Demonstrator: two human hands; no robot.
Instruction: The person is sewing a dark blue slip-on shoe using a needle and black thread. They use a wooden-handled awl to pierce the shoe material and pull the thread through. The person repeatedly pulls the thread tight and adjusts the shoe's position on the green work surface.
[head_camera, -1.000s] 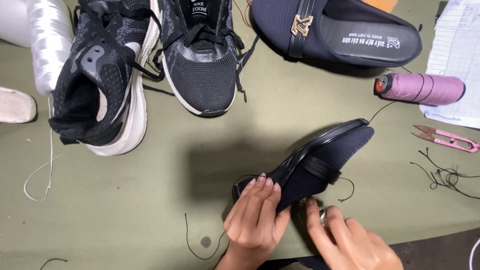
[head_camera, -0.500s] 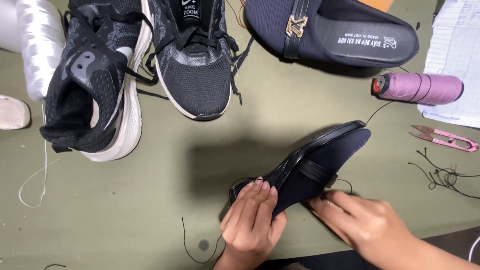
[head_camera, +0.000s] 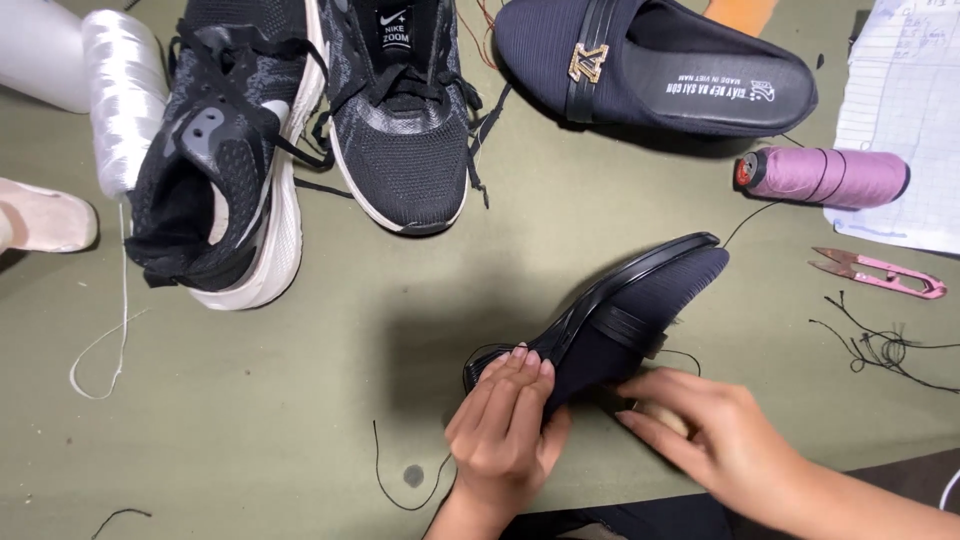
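Note:
A dark navy slip-on shoe (head_camera: 630, 310) with a black sole lies tilted on its side on the olive table. My left hand (head_camera: 505, 425) grips its near end, fingers wrapped over the fabric. My right hand (head_camera: 715, 435) rests at the shoe's lower edge, fingertips pinched close against the fabric near a thin black thread; whether it holds a needle is hidden. The matching navy slip-on (head_camera: 650, 65) with a gold buckle lies at the top.
Two black knit sneakers (head_camera: 400, 110) (head_camera: 215, 170) lie at upper left beside a white thread cone (head_camera: 120, 95). A purple thread spool (head_camera: 825, 175), pink snips (head_camera: 880, 272), paper (head_camera: 905, 120) and loose black threads (head_camera: 880, 345) are on the right.
My right hand has slid from below the shoe's near end rightward and up to its lower edge. The left hand keeps its grip on the shoe.

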